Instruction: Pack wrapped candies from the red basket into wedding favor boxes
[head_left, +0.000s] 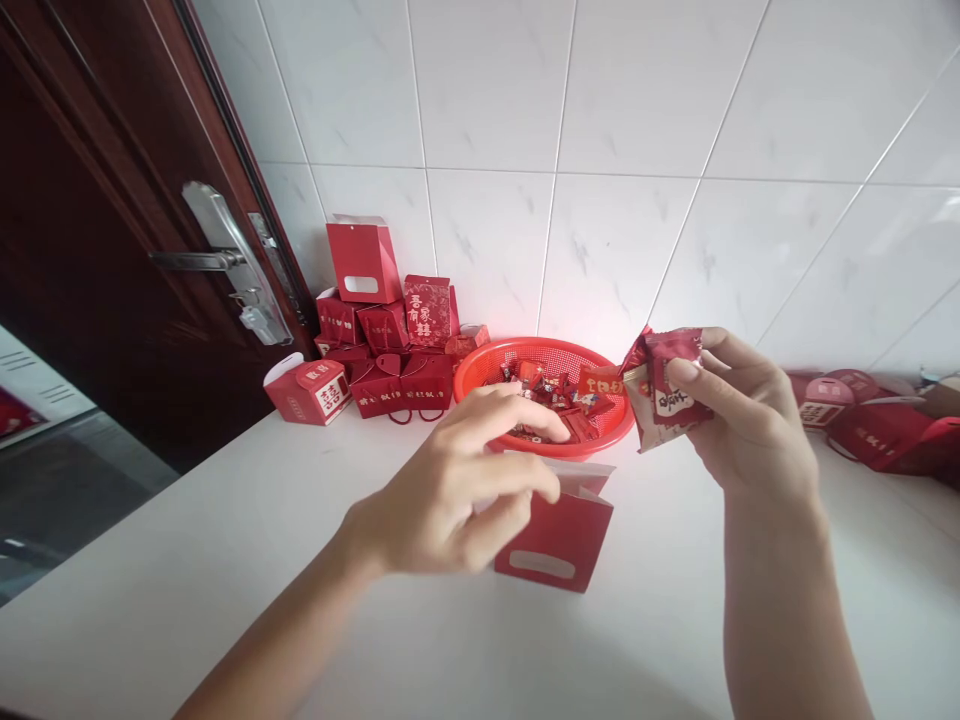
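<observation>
Between the thumb and fingers of my right hand (757, 420) are several wrapped candies (671, 390) in red and beige packets, held up right of the basket. My left hand (472, 480) is open with its fingers apart and nothing visible in it. It hovers in front of a red paper gift box (555, 540), hiding its left part. That box stands upright on the white table with its top flaps open and an oval window low on its front. Behind it sits a red plastic basket (480, 360) with several wrapped candies (570, 395) inside.
Several red gift boxes (364, 262) are stacked against the tiled wall at the back left. More red boxes (892, 435) lie at the right. A dark wooden door (112, 150) with a metal handle stands beyond the left edge of the table (247, 540).
</observation>
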